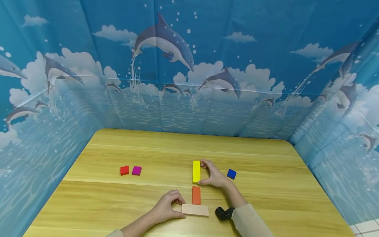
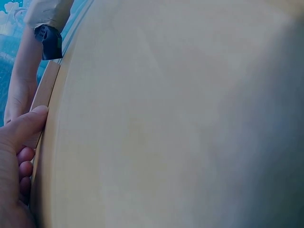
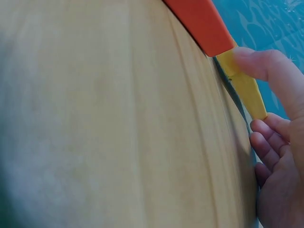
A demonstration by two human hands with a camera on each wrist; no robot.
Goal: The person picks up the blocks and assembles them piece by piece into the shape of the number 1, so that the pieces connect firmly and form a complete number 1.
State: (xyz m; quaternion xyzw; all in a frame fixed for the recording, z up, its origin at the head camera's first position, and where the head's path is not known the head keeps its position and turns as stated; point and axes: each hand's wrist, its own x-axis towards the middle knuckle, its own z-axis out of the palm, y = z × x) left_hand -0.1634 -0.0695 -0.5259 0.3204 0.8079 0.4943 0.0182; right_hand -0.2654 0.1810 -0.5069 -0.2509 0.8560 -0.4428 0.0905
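Observation:
My left hand (image 1: 166, 208) grips the left end of a pale wooden block (image 1: 195, 210), its thumb on the near edge and fingertips at the far edge. Behind that block, end-on to it, lies an orange-red block (image 1: 196, 195). Farther back, a long yellow block (image 1: 196, 171) lies roughly in line with the orange-red one, with a small gap between them. My right hand (image 1: 215, 175) holds the yellow block at its two ends, thumb at the near end and fingers by the far right corner. In the right wrist view, the thumb touches the yellow block (image 3: 249, 92).
A small blue block (image 1: 231, 174) lies right of my right hand. A red block (image 1: 124, 170) and a purple block (image 1: 137, 170) sit at the left of the wooden table (image 1: 254, 151). The black wrist camera (image 1: 223, 213) is by the right sleeve. A dolphin-print curtain (image 1: 183, 108) surrounds the table.

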